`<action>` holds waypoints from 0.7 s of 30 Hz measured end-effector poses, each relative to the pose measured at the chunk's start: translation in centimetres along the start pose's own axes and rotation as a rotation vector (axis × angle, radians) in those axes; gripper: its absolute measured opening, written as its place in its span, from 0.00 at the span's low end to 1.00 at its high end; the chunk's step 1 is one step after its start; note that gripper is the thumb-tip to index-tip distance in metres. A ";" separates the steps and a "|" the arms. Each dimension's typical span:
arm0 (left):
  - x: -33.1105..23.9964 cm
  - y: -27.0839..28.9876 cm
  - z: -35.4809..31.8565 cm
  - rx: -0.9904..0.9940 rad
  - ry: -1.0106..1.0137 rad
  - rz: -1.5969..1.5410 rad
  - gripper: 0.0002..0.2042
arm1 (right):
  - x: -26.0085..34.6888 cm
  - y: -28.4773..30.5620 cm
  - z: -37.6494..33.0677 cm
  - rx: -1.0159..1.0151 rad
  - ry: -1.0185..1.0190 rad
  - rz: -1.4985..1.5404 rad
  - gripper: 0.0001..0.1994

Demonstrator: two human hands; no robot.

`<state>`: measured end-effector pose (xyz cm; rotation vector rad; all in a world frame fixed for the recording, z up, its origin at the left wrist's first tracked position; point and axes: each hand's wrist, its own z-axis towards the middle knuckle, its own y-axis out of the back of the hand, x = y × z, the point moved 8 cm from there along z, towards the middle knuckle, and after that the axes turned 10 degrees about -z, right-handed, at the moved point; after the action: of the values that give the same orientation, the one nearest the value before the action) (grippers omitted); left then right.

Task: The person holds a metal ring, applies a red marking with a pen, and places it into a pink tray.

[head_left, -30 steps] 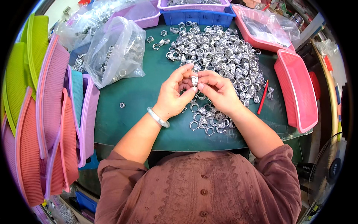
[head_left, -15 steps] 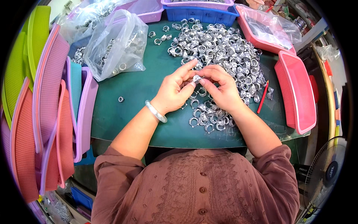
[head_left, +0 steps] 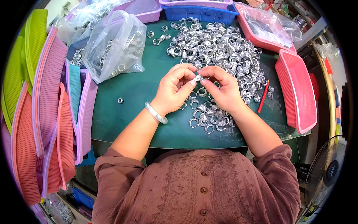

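Observation:
Between the fingertips of both hands is a silver-coloured ring [head_left: 198, 78]. My left hand [head_left: 174, 89], with a pale bangle [head_left: 156, 112] at the wrist, pinches the ring's left side with thumb and curled fingers. My right hand [head_left: 222, 88] grips it from the right with thumb and forefinger. Part of the ring is hidden by the fingers. Behind and under the hands lies a big heap of similar metal rings [head_left: 220, 46], and a smaller cluster [head_left: 210, 116] sits nearer me. One lone ring [head_left: 120, 100] rests on the green tabletop [head_left: 123, 123] to the left.
Clear plastic bags [head_left: 115, 44] with rings stand back left. Stacked coloured baskets [head_left: 50, 93] crowd the left edge. A red pencil-like stick [head_left: 263, 96] and a pink basket [head_left: 296, 89] are on the right. A blue basket [head_left: 201, 14] stands behind the heap; a fan [head_left: 326, 171] is lower right.
My left forefinger, stretched out before, has curled in toward the ring. Both hands stay in about the same place, still holding the ring.

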<state>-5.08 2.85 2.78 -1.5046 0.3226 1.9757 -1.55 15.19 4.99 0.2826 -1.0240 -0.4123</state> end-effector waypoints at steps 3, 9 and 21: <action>0.0 0.0 0.0 0.006 -0.007 0.031 0.04 | -0.2 0.0 -0.2 -0.005 -0.006 -0.009 0.09; 0.0 -0.2 0.1 0.017 0.003 0.049 0.06 | -0.1 0.1 -0.1 -0.002 -0.012 -0.014 0.09; -0.7 -0.8 0.4 0.071 -0.149 0.215 0.05 | -0.4 0.3 -0.8 -0.012 -0.035 -0.056 0.11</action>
<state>-4.79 3.44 3.68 -1.3156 0.5036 2.2055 -1.00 15.64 4.41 0.2943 -1.0489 -0.4749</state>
